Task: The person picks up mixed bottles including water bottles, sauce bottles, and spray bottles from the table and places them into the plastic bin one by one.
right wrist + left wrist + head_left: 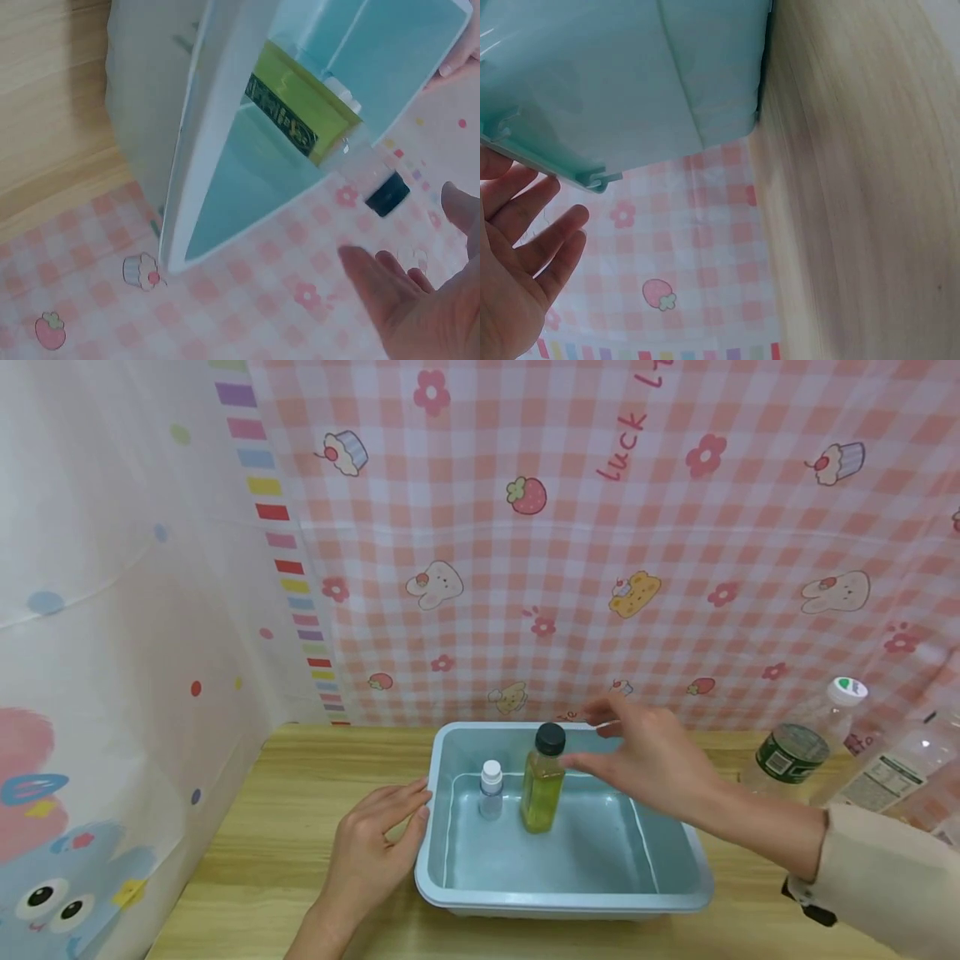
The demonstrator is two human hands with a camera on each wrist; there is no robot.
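A light blue plastic basin point(600, 900) holds a square-sided bottle of yellow-green liquid point(542, 793) with a black cap, standing upright. Left of it in the basin is a small clear bottle point(491, 797) with a white cap. My right hand point(651, 756) hovers over the basin's back right part, thumb and fingers spread beside the green bottle's neck. In the right wrist view, a gap shows between this hand point(420, 300) and the black cap point(388, 194). My left hand point(378, 835) rests its fingertips against the basin's left rim, with fingers loosely extended in the left wrist view.
To the right stand a clear bottle with a green label point(793, 753) and another large clear bottle point(885, 777), partly behind the right sleeve point(885, 877). The basin sits on a wood-grain table point(300, 810). A pink checked cloth point(480, 543) hangs behind it.
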